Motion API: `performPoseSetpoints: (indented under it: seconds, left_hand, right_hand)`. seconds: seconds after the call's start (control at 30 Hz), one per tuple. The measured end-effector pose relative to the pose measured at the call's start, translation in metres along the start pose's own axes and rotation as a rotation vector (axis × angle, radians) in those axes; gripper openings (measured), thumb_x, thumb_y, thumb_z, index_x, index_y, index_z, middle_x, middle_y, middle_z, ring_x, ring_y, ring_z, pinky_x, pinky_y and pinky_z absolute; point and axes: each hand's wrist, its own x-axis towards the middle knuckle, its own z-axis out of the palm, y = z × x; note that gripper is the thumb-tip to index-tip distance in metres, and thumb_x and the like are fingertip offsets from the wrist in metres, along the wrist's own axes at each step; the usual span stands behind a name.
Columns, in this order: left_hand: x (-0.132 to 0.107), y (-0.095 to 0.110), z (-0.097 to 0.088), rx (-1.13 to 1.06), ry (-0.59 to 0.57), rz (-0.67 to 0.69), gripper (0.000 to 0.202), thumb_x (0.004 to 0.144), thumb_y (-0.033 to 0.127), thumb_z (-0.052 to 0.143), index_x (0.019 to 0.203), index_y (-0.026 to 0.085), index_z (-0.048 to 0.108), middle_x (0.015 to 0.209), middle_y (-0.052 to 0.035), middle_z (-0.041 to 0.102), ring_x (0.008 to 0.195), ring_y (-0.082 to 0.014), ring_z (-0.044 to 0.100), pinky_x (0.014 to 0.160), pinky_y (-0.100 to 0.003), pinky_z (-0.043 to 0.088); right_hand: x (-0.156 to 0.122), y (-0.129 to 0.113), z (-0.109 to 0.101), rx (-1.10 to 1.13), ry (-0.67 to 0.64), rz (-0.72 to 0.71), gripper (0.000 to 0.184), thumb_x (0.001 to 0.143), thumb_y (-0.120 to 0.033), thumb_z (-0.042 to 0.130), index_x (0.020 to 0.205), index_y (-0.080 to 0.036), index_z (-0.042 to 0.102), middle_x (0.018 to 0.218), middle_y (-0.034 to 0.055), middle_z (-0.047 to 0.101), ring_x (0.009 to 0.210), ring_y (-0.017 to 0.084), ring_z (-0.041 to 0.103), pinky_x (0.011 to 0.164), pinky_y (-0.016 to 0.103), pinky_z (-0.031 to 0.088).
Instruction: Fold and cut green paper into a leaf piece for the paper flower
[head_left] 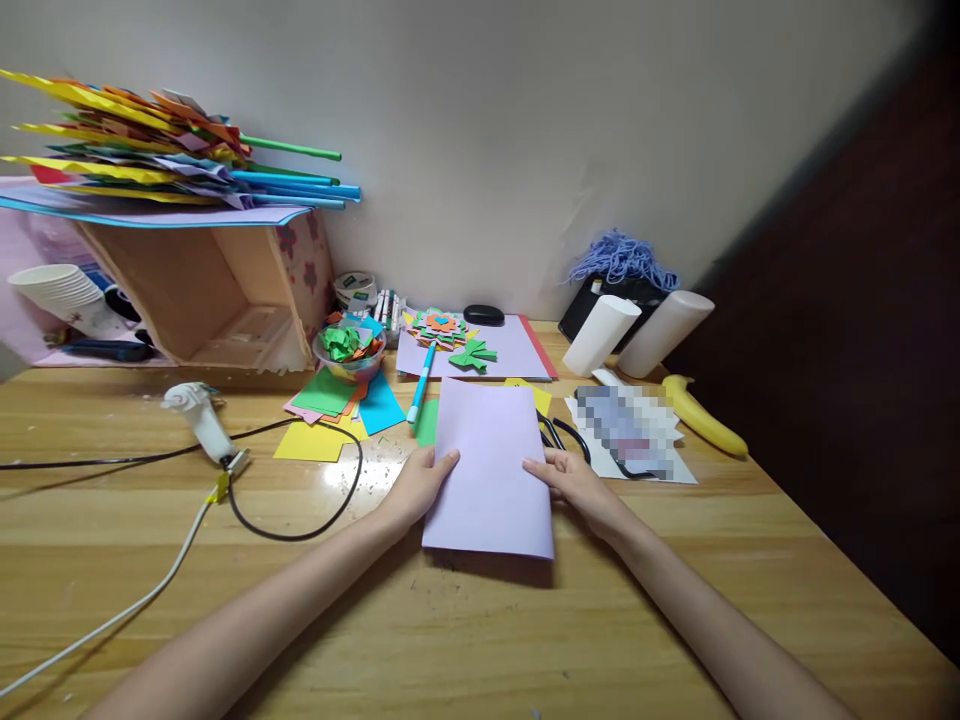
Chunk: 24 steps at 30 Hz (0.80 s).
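Observation:
A light purple sheet of paper, which looks folded, is held up a little above the wooden table. My left hand pinches its left edge, thumb on the front and fingers behind. On the right edge, my right hand grips it the same way. Behind the sheet, near my right hand, show the black handles of what look like scissors, partly hidden. Beyond the paper lie a green paper cutout with leaf shapes, a layered paper flower and a blue paper tube.
To the left are a glue gun with its cable, coloured paper pieces and a bowl of scraps. An open box carries paper flowers with stems. On the right are white rolls, printed sheets and a banana.

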Motion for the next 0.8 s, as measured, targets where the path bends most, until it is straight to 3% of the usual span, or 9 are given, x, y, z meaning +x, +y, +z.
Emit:
performPoseSetpoints:
  seconds: [0.13, 0.33, 0.6, 0.73, 0.8]
  left_hand:
    - [-0.001, 0.001, 0.002, 0.005, 0.063, 0.031, 0.038, 0.075, 0.047, 0.053, 0.082, 0.01, 0.061, 0.077, -0.0075, 0.069, 0.069, -0.0222, 0.063, 0.058, -0.03, 0.048]
    - [-0.004, 0.004, 0.004, -0.02, -0.007, 0.079, 0.044, 0.069, 0.039, 0.064, 0.101, 0.009, 0.06, 0.099, -0.0129, 0.068, 0.087, -0.0265, 0.064, 0.073, -0.035, 0.05]
    - [0.0, -0.005, 0.006, 0.119, 0.134, 0.169, 0.041, 0.075, 0.039, 0.057, 0.101, 0.008, 0.06, 0.104, -0.013, 0.066, 0.094, -0.0283, 0.061, 0.079, -0.038, 0.049]
    - [-0.002, -0.005, 0.009, 0.114, 0.186, 0.196, 0.041, 0.076, 0.042, 0.053, 0.101, 0.01, 0.06, 0.102, -0.0098, 0.067, 0.096, -0.0269, 0.061, 0.078, -0.035, 0.049]
    - [-0.004, -0.005, 0.01, 0.117, 0.212, 0.216, 0.042, 0.077, 0.042, 0.052, 0.102, 0.01, 0.06, 0.103, -0.0091, 0.067, 0.096, -0.0265, 0.06, 0.078, -0.034, 0.048]
  right_hand:
    - [-0.003, -0.001, 0.002, -0.023, -0.066, 0.032, 0.043, 0.062, -0.045, 0.071, 0.087, -0.011, 0.061, 0.079, 0.0064, 0.068, 0.068, 0.018, 0.062, 0.059, 0.026, 0.045]
    - [0.001, 0.004, 0.01, 0.046, 0.061, -0.043, 0.047, 0.06, -0.05, 0.07, 0.085, -0.011, 0.06, 0.075, 0.0077, 0.069, 0.07, 0.021, 0.064, 0.063, 0.031, 0.048]
    - [-0.004, 0.001, 0.007, -0.069, -0.069, -0.016, 0.046, 0.063, -0.045, 0.071, 0.091, -0.01, 0.061, 0.074, 0.0054, 0.068, 0.065, 0.017, 0.062, 0.057, 0.026, 0.045]
    - [-0.003, 0.004, 0.009, -0.018, -0.003, 0.0, 0.043, 0.069, -0.051, 0.063, 0.085, -0.011, 0.059, 0.069, 0.0042, 0.066, 0.06, 0.016, 0.06, 0.052, 0.025, 0.044]
    - [-0.004, 0.004, 0.012, 0.017, -0.015, -0.014, 0.042, 0.07, -0.05, 0.063, 0.088, -0.012, 0.059, 0.076, 0.0051, 0.067, 0.067, 0.017, 0.062, 0.056, 0.026, 0.046]
